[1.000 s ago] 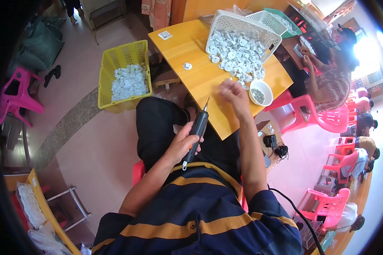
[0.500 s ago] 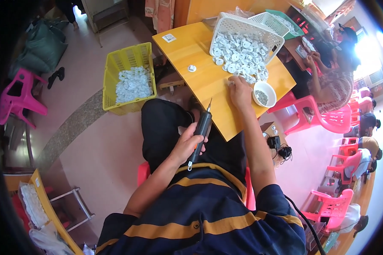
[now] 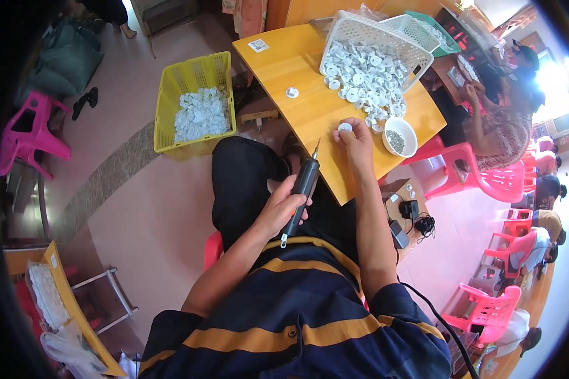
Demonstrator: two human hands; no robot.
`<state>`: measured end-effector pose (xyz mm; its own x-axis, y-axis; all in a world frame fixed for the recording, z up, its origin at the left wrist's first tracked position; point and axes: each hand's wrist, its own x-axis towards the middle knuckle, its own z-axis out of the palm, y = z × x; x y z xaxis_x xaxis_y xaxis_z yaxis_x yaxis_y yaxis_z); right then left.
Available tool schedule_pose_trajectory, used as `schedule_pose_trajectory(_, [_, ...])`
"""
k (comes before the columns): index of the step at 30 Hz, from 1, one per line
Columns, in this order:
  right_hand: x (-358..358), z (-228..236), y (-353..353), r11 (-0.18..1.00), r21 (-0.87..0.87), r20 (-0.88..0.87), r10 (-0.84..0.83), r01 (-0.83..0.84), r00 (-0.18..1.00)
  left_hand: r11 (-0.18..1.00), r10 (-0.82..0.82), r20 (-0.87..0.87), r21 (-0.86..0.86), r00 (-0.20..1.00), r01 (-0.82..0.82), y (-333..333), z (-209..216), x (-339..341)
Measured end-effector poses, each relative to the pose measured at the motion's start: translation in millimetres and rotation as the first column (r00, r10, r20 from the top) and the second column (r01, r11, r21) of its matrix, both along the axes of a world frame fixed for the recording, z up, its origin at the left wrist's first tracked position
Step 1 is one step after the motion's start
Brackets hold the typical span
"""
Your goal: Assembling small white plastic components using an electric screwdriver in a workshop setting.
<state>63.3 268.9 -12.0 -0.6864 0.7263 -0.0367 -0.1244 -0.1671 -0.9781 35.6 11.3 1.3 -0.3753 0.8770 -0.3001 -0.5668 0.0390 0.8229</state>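
A black electric screwdriver (image 3: 302, 189) is wrapped in the fingers of my left hand (image 3: 283, 207), its thin bit pointing up beside the table's near edge. Pinched in my right hand (image 3: 357, 142) is a small white round plastic part (image 3: 345, 127), held just above the yellow wooden table (image 3: 303, 120). To the right of that hand stands a white bowl (image 3: 411, 136) of small metal screws (image 3: 395, 141). Beyond it, a heap of similar white parts (image 3: 367, 79) spills from a tipped white basket (image 3: 417, 57). One single white part (image 3: 292, 92) lies apart, left of the heap.
A yellow crate (image 3: 164, 123) with white pieces stands on the floor left of the table. A power adapter with cables (image 3: 411, 210) sits on a small stand at the right. Pink chairs (image 3: 487, 170) and seated people (image 3: 499, 126) fill the right side.
My right hand has drawn back slightly from the heap, and a white round part now shows between its fingers. The view has shifted a little; the left hand keeps the screwdriver.
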Motion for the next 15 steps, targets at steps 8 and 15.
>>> schedule_pose_trajectory(8, [0, 7, -15, 0.99, 0.137, 0.085, 0.012, -0.024, 0.996, 0.999, 0.035, 0.03, -0.008, 0.999, -0.035, 0, 5, 1])
schedule_pose_trajectory(15, [2, -7, -12, 0.995, -0.003, 0.062, 0.097, -0.097, 0.993, 1.0, 0.018, 0.017, -0.004, 1.0, -0.018, 0, 4, 2])
